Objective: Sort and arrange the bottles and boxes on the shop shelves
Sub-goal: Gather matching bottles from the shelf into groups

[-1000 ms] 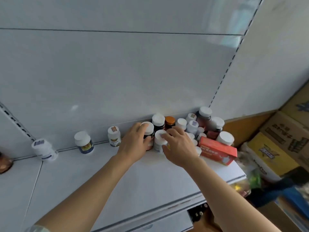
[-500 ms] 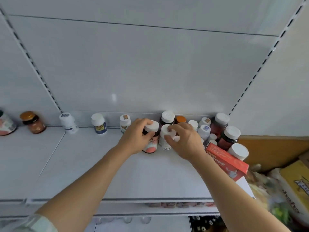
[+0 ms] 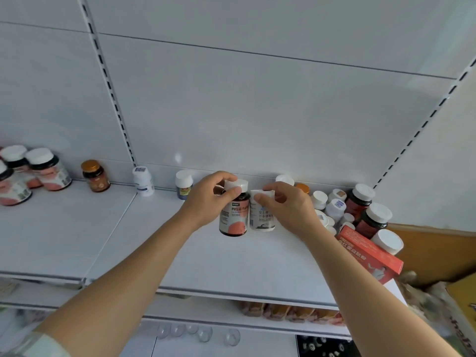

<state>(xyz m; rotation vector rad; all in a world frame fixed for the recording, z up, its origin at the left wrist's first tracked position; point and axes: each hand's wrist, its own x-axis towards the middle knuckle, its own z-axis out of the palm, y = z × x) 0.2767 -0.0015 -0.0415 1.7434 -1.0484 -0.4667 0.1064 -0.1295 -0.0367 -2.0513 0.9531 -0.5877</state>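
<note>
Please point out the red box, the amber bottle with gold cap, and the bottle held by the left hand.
Red box [image 3: 371,253], head view, top face.
Amber bottle [image 3: 96,179], head view, label.
Dark bottle [image 3: 235,215], head view, label.

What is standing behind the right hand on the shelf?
Behind the right hand, at the back wall, a white cap and an orange cap show. The bottles under those caps are covered by the hand, which holds a white bottle.
</note>
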